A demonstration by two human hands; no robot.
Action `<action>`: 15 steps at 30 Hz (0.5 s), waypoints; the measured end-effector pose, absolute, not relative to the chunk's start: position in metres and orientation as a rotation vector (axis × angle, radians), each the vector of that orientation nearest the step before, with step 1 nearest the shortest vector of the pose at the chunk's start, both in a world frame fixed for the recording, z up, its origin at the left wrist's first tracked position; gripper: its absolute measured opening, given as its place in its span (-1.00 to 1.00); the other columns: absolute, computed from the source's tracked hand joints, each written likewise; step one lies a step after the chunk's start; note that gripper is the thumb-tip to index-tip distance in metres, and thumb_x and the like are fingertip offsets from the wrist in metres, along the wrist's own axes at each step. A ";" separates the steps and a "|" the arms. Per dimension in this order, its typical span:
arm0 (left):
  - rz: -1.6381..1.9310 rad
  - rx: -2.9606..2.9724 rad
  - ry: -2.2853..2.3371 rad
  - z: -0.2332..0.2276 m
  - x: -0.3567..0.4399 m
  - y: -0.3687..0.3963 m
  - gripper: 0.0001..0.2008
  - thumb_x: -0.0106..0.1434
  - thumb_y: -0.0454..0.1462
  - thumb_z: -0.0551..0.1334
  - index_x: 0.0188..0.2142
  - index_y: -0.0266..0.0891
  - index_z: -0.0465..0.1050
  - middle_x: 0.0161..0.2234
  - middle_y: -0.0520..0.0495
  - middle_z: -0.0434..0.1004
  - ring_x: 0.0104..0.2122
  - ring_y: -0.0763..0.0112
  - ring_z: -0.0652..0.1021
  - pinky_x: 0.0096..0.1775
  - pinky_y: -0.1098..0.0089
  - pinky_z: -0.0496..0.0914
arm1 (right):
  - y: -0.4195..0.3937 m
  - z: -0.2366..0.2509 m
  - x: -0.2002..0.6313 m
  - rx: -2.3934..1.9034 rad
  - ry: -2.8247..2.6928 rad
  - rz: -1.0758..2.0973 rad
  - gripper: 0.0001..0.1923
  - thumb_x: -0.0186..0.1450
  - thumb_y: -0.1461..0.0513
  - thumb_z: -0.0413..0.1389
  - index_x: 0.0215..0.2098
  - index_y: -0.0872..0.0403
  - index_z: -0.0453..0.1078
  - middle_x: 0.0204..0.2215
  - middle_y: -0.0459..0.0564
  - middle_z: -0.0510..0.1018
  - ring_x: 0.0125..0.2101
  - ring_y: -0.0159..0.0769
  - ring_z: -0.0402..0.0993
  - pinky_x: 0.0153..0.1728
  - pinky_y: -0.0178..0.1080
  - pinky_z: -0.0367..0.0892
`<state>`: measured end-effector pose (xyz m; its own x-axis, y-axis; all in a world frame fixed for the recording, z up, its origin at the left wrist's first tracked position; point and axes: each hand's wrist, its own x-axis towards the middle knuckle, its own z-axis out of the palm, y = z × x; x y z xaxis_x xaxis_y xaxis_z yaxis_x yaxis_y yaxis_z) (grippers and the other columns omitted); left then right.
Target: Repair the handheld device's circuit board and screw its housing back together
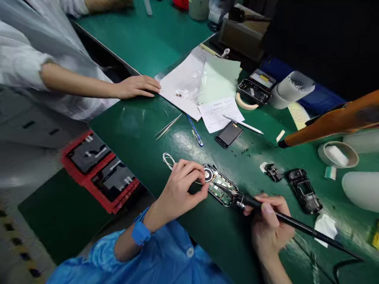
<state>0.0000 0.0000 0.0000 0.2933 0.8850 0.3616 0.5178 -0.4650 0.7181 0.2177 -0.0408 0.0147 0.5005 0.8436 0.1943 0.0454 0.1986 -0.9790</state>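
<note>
My left hand [183, 187] is closed in a pinch at the left end of an opened handheld device, seemingly on a thin wire; a pale wire coil [168, 159] shows behind the hand. By its fingertips sits a round speaker [208, 174]. The device's green circuit board [222, 190] lies exposed in its black casing. My right hand [271, 221] grips a black soldering iron [284, 218], its tip over the board. To the right rest a black casing part [304, 191] and a smaller black piece [272, 172].
Metal tweezers [167, 127], a blue pen [195, 131], a phone-like device [229, 134] and papers [220, 113] lie beyond. An orange tool [334, 122] juts in from the right, near a bowl [338, 154]. A co-worker's hand [137, 86] rests on the table's left edge.
</note>
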 end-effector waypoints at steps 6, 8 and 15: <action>1.018 2.099 1.250 0.003 0.000 -0.001 -0.82 0.49 -0.40 0.31 -0.24 -0.16 0.38 -0.12 -0.01 0.60 -0.06 0.28 0.48 0.04 0.21 0.37 | -0.044 0.018 0.219 -1.255 -0.931 0.699 -0.77 0.35 0.13 0.41 -0.40 0.04 0.58 -0.65 -0.21 0.55 -0.71 -0.44 0.47 -0.67 -0.43 0.37; 1.021 2.104 1.252 0.003 0.001 -0.001 -0.82 0.48 -0.40 0.32 -0.24 -0.16 0.38 -0.12 -0.01 0.60 -0.07 0.27 0.48 0.04 0.21 0.38 | -0.045 0.017 0.218 -1.255 -0.937 0.712 -0.80 0.36 0.14 0.38 -0.38 0.04 0.58 -0.65 -0.20 0.56 -0.70 -0.43 0.48 -0.66 -0.43 0.38; 1.002 2.111 1.258 0.003 0.000 -0.001 -0.83 0.48 -0.40 0.32 -0.24 -0.16 0.39 -0.11 -0.01 0.61 -0.07 0.26 0.49 0.03 0.19 0.38 | -0.043 0.019 0.217 -1.234 -0.952 0.705 -0.84 0.35 0.18 0.37 -0.38 0.03 0.59 -0.62 -0.22 0.57 -0.70 -0.40 0.50 -0.68 -0.39 0.44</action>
